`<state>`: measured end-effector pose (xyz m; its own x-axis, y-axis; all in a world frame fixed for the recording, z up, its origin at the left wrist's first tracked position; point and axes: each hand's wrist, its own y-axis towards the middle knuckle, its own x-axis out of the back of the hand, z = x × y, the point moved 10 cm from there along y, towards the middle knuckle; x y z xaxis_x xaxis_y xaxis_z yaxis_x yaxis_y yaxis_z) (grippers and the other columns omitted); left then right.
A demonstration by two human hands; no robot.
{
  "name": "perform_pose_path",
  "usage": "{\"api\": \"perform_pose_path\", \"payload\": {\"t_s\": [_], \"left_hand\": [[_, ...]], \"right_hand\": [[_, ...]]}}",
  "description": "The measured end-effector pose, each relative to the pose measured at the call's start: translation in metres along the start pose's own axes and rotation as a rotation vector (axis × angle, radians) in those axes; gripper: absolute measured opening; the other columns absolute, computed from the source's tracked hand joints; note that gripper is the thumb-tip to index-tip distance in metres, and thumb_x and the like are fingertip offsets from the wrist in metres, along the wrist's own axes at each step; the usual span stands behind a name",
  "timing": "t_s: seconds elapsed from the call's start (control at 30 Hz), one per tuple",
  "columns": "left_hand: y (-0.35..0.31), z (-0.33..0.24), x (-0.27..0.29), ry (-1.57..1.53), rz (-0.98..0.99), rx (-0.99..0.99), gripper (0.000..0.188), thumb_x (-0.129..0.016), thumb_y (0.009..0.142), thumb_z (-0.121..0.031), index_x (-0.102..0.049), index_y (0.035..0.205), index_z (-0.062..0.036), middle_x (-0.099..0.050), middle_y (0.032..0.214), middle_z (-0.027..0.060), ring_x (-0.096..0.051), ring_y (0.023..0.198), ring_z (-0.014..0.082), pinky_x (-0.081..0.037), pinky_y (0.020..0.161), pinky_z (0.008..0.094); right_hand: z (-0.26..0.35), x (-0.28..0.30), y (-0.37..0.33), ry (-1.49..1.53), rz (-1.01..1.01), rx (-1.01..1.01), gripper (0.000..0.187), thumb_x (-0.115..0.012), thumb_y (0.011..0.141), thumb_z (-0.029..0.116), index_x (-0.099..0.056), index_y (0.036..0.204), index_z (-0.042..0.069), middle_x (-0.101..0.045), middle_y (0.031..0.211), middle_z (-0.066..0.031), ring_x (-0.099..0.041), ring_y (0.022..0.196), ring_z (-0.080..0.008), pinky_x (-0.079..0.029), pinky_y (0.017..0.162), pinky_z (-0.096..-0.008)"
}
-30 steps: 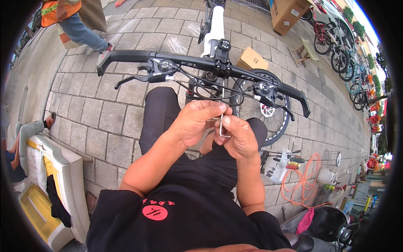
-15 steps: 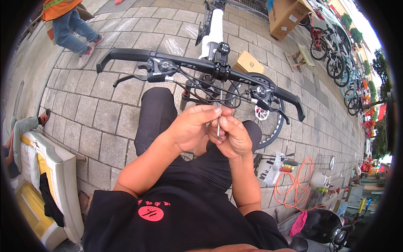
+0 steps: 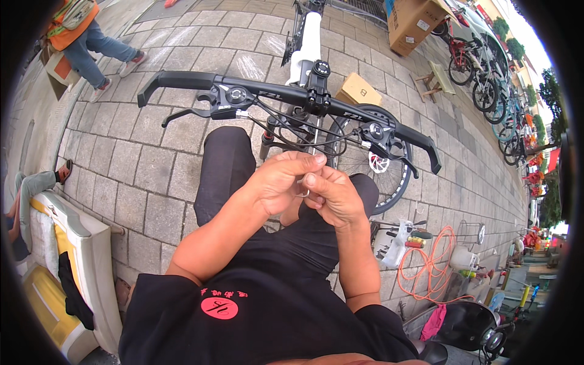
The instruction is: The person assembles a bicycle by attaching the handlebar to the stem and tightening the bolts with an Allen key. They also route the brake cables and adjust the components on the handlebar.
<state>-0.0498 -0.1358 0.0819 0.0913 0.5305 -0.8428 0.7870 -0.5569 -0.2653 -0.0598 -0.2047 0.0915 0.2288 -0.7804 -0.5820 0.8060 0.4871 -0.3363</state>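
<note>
Just below the handlebar (image 3: pixel 267 91) of a bicycle, my two hands meet in front of its stem (image 3: pixel 319 94). My left hand (image 3: pixel 281 179) is closed, thumb and index finger pinching at a thin silvery wire-like piece (image 3: pixel 316 139) that rises toward the stem. Right beside it, my right hand (image 3: pixel 338 198) is curled, its thumb pressed to the fingers. A short curved silvery bit shows between the hands; what exactly lies inside the right fingers is hidden. Black cables loop from the brake levers (image 3: pixel 188 114) around the hands.
The bicycle's front wheel (image 3: pixel 398 191) and a small cardboard box (image 3: pixel 359 89) lie beyond my hands. On the right are tools (image 3: pixel 418 238) and an orange hose (image 3: pixel 426 267). A worn padded seat (image 3: pixel 91 243) stands left. A person (image 3: pixel 91 52) walks at upper left.
My right thumb has shifted slightly up and left, and the straight silvery end below the fingers no longer shows. The walking person has moved left.
</note>
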Motion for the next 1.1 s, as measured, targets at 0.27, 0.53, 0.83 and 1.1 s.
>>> {"api": "perform_pose_path", "payload": {"t_s": [0.27,0.53,0.83,1.1], "left_hand": [[-0.015,-0.010,-0.014,-0.013,-0.073,-0.034,0.038,-0.068,0.101,-0.031,-0.070,0.116,0.0033,-0.068,0.085,0.0072,-0.068,0.081,0.0218,-0.057,0.071,0.0388],[-0.006,-0.011,-0.007,0.001,-0.009,0.007,0.034,-0.071,0.099,-0.029,-0.072,0.112,0.0026,-0.066,0.080,0.0045,-0.067,0.079,0.0202,-0.056,0.075,0.0365],[0.002,-0.001,0.000,-0.039,-0.034,0.000,0.027,-0.074,0.097,-0.025,-0.073,0.104,0.0009,-0.071,0.085,0.0083,-0.067,0.076,0.0207,-0.056,0.073,0.0369],[-0.015,-0.022,-0.023,-0.046,-0.011,-0.071,0.029,-0.067,0.102,-0.027,-0.070,0.105,0.0020,-0.068,0.082,0.0079,-0.066,0.067,0.0202,-0.057,0.064,0.0395]], "right_hand": [[-0.003,-0.007,0.005,0.175,0.160,0.027,0.025,-0.067,0.101,0.017,-0.071,0.108,-0.007,-0.057,0.073,-0.0011,-0.047,0.065,-0.0082,-0.039,0.058,-0.0242],[0.001,0.000,0.000,0.080,0.103,0.009,0.027,-0.067,0.102,0.019,-0.071,0.104,-0.008,-0.058,0.075,-0.0012,-0.046,0.062,-0.0080,-0.040,0.056,-0.0246],[0.003,0.006,0.000,-0.009,-0.045,0.015,0.017,-0.075,0.097,0.013,-0.070,0.091,-0.002,-0.059,0.073,0.0001,-0.050,0.062,-0.0080,-0.040,0.055,-0.0237],[-0.003,-0.016,0.005,0.258,0.200,0.072,0.032,-0.063,0.105,0.024,-0.072,0.104,-0.007,-0.056,0.071,-0.0001,-0.047,0.062,-0.0097,-0.042,0.059,-0.0264]]}}
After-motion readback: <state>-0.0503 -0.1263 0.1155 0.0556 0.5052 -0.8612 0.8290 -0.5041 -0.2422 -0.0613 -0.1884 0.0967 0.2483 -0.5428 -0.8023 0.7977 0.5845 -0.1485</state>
